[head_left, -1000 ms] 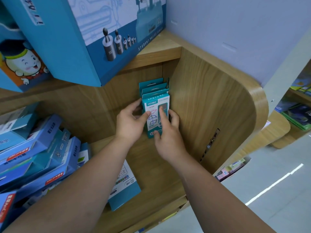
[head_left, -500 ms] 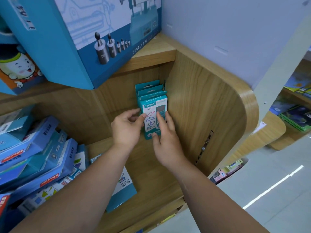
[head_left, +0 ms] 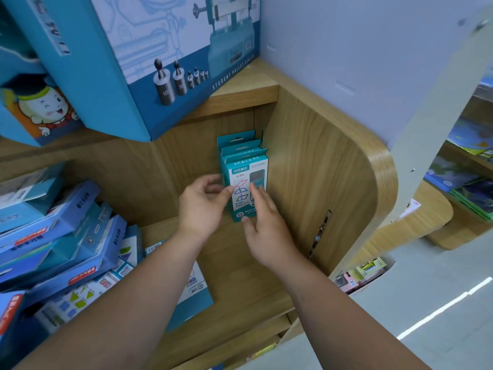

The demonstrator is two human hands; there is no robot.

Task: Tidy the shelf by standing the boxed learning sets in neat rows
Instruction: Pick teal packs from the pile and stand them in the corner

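At frame centre, the upright teal cardboard boxed set [head_left: 241,170], pinched by the left grip [head_left: 203,206] and pressed flat-fingered by the right grip [head_left: 266,231], should be squared flush against the wooden shelf wall [head_left: 306,169].

L hand [head_left: 202,206] curled w/ thumb fwd, R hand [head_left: 266,231] flat, fingers straight, both reaching fwd.

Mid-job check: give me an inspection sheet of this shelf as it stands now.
Surface: wooden shelf board, partly bare.
Job's things: teal boxes stand upright in a row against the right side panel.
Clutter: blue boxes heaped slanting at left; a flat box lies under the left forearm.
Hands: left hand pinches the front box by its left edge; right hand presses flat fingers on its face.
Cables: nothing seen.
Surroundings: scale box on the shelf above; floor at right.
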